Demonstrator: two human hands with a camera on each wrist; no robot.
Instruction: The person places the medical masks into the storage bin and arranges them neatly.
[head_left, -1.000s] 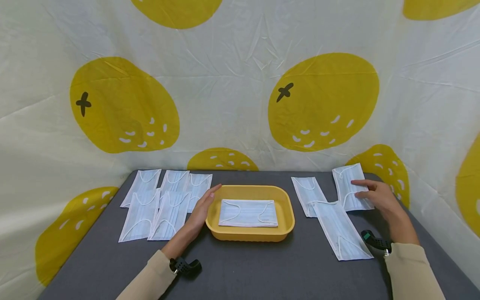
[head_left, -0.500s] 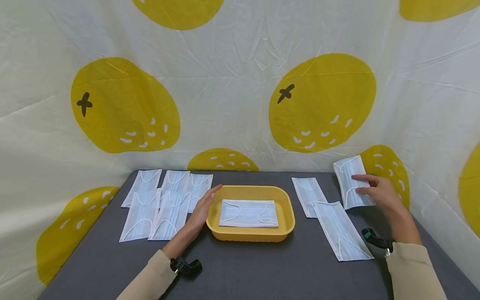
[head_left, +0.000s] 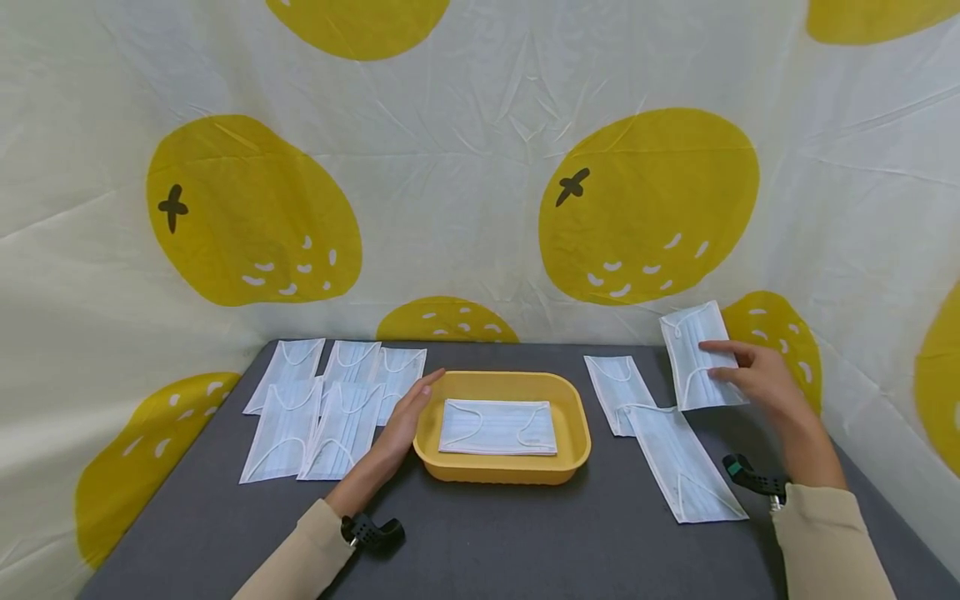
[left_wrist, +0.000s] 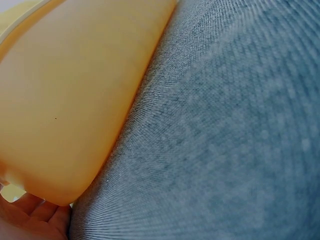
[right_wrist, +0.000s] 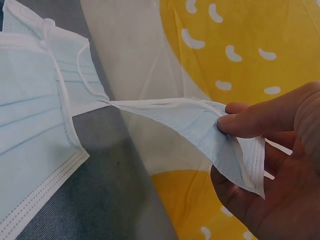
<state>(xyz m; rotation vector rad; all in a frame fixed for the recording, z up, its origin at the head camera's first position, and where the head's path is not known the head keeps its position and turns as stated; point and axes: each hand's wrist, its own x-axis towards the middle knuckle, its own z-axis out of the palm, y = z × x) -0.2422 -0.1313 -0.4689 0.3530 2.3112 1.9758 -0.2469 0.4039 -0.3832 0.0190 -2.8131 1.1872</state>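
My right hand (head_left: pixel 768 385) pinches a pale blue face mask (head_left: pixel 692 358) with white ear loops, thumb on one face and fingers behind it. In the right wrist view this mask (right_wrist: pixel 192 125) is raised and bent, its far corner overlapping another mask. My left hand (head_left: pixel 401 425) rests along the left side of a yellow plastic basin (head_left: pixel 504 472), fingers extended; its fingers (left_wrist: pixel 42 212) show at the basin's corner in the left wrist view. Inside the basin lies a neat stack of face masks (head_left: pixel 497 427), set lengthwise.
Two more face masks, one farther back (head_left: pixel 611 375) and one nearer (head_left: pixel 690 471), overlap on the dark grey table (head_left: pixel 480 542) right of the basin. Several masks (head_left: pixel 279 429) lie in two rows at the left. A patterned curtain (head_left: pixel 450 183) hangs behind the table.
My right hand has lifted the mask at the far right off the table, tilting it up and slightly leftward. The left hand and basin have stayed put.
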